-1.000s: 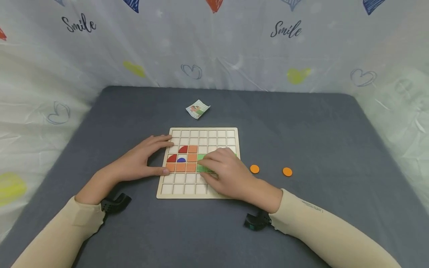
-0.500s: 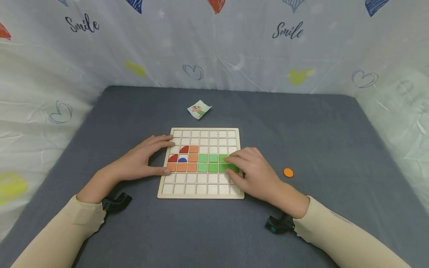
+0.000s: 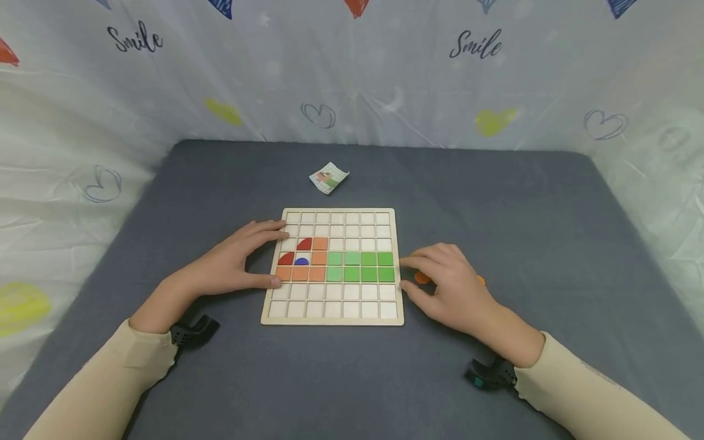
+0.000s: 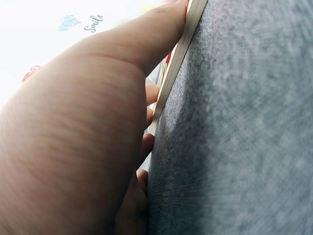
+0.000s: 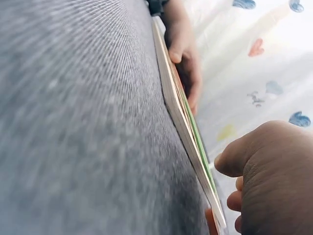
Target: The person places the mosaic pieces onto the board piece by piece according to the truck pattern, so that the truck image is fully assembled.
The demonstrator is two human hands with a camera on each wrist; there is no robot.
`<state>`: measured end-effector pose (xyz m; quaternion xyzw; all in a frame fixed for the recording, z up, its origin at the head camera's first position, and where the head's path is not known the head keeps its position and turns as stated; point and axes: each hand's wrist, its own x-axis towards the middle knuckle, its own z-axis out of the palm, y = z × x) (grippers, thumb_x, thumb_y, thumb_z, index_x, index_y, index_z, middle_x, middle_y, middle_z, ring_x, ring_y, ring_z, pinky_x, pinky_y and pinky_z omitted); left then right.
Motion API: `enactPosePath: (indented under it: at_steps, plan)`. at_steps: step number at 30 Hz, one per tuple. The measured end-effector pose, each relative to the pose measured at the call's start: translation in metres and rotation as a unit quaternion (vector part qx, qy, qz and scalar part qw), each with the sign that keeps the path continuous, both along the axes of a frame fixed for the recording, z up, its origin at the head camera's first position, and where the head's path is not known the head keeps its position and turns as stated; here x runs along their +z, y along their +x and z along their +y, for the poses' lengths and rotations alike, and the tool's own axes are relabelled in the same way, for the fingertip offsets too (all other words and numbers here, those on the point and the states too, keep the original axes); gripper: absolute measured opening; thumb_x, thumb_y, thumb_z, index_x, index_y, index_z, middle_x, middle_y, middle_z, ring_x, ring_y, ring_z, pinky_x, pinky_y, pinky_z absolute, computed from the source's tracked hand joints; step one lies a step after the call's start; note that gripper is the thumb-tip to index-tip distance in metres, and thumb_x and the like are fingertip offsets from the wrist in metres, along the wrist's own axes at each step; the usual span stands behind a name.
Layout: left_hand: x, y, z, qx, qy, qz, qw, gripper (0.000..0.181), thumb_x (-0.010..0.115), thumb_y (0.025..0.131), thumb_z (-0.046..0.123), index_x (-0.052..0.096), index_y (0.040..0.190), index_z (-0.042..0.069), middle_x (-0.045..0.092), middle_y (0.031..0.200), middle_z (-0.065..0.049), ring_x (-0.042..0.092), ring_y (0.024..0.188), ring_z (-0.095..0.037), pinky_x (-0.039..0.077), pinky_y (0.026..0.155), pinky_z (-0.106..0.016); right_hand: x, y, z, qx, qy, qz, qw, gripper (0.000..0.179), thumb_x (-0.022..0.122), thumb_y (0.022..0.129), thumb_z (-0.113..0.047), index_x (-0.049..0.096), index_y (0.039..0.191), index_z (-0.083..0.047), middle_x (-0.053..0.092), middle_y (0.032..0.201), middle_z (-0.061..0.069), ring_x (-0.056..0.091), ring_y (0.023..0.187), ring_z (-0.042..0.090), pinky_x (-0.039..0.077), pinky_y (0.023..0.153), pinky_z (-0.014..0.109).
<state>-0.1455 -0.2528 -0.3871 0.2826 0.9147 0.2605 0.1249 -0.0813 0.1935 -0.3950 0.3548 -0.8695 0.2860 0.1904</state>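
A pale square grid board point(image 3: 332, 321) lies on the table. Orange tiles point(image 3: 316, 273), red quarter-circle tiles point(image 3: 286, 258), a blue half-circle tile point(image 3: 301, 261) and green tiles point(image 3: 360, 266) sit in its cells. My left hand point(image 3: 225, 260) rests on the board's left edge, thumb and fingers apart. My right hand point(image 3: 453, 287) is at the right edge beside the green tiles, its fingers slightly bent and nothing visible between them. Thumb and fingertips stand apart in the right wrist view. Two orange discs point(image 3: 421, 277) lie by the right hand, both partly hidden by it.
Behind the board lies a small pattern card point(image 3: 329, 178) with a coloured grid print. The dark grey table point(image 3: 495, 201) meets a printed curtain point(image 3: 352, 79) at the back. A black camera strap is on each wrist.
My right hand has slid right along the green rows and off the board to its right edge, baring all the green tiles. The left hand has stayed in place on the board.
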Motion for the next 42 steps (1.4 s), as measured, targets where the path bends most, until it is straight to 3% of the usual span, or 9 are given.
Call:
enactPosePath:
  at_steps: [7, 16, 30, 42]
  plan:
    - [-0.002, 0.000, 0.003, 0.005, 0.002, -0.004, 1.0000, 0.099, 0.088, 0.085, 0.067, 0.047, 0.166, 0.027, 0.025, 0.179, 0.009, 0.005, 0.168, -0.037, 0.011, 0.132, -0.069, 0.000, 0.007, 0.016, -0.032, 0.013, -0.016, 0.9993, 0.034, 0.091, 0.088, -0.018, 0.081, 0.118, -0.005, 0.077, 0.113, 0.005, 0.068, 0.105, 0.026, 0.050, 0.091, 0.048]
    - [0.000, 0.001, 0.002, 0.016, 0.000, -0.012, 0.9998, 0.099, 0.089, 0.084, 0.067, 0.048, 0.166, 0.026, 0.026, 0.179, 0.008, 0.006, 0.168, -0.038, 0.013, 0.130, -0.071, -0.001, 0.014, 0.020, -0.066, 0.029, -0.032, 0.9969, 0.029, 0.089, 0.088, -0.015, 0.082, 0.114, -0.005, 0.075, 0.106, 0.004, 0.067, 0.098, 0.029, 0.051, 0.086, 0.050]
    - [0.001, 0.000, 0.002, 0.016, 0.001, -0.012, 0.9998, 0.098, 0.089, 0.084, 0.065, 0.049, 0.165, 0.026, 0.026, 0.179, 0.006, 0.007, 0.167, -0.039, 0.013, 0.130, -0.071, -0.003, 0.011, 0.021, -0.063, 0.037, -0.049, 0.9961, 0.020, 0.083, 0.088, -0.006, 0.082, 0.108, -0.010, 0.073, 0.103, 0.000, 0.066, 0.097, 0.025, 0.050, 0.086, 0.049]
    - [0.001, 0.000, 0.002, 0.014, -0.003, -0.009, 0.9999, 0.099, 0.089, 0.085, 0.066, 0.049, 0.165, 0.024, 0.027, 0.179, 0.004, 0.008, 0.168, -0.038, 0.014, 0.130, -0.072, -0.003, 0.008, 0.019, -0.065, 0.026, -0.072, 0.9949, 0.016, 0.082, 0.087, -0.010, 0.077, 0.102, -0.015, 0.072, 0.100, -0.005, 0.065, 0.096, 0.021, 0.046, 0.088, 0.046]
